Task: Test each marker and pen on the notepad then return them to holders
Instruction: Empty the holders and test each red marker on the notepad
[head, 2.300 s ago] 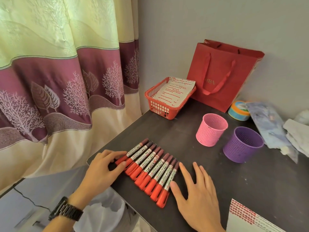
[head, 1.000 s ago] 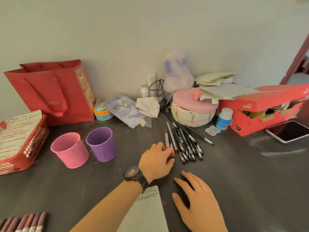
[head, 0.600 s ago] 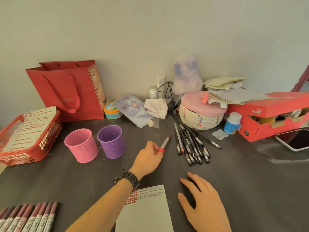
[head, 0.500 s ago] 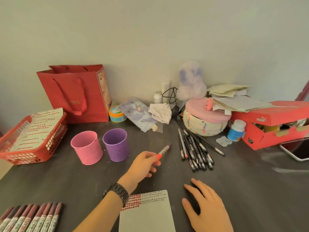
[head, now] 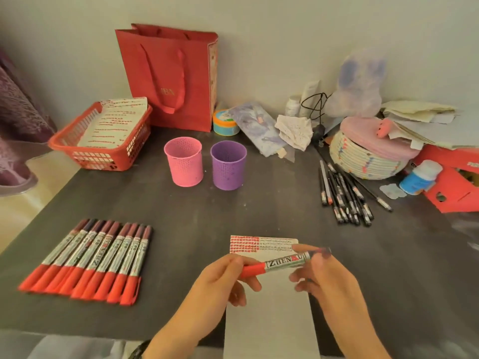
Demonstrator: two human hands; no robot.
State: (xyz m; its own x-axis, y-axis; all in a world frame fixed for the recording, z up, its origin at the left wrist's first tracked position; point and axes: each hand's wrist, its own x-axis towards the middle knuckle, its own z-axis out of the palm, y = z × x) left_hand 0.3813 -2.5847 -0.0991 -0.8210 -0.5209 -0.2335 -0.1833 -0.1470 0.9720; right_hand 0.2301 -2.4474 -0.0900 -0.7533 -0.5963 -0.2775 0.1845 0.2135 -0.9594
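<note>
A red marker [head: 282,264] with a dark cap lies level in the air above the white notepad [head: 269,320] at the table's near edge. My left hand [head: 220,281] grips its red barrel end. My right hand [head: 329,278] pinches the capped end, a little blurred. A tidy row of several red markers [head: 96,257] lies at the near left. Several thin dark pens [head: 342,195] lie fanned at the right. The pink holder [head: 184,161] and purple holder [head: 228,164] stand side by side mid-table, nothing sticking out of them.
A red basket [head: 103,156] with written sheets sits far left, a red paper bag [head: 171,79] against the wall. A woven basket [head: 368,161], a small bottle [head: 420,177] and a red shoebox [head: 453,187] crowd the far right.
My left hand picked one red marker from beside the pens and brought it over the notepad. My right hand rose off the table to the marker's cap end. The view swung left.
</note>
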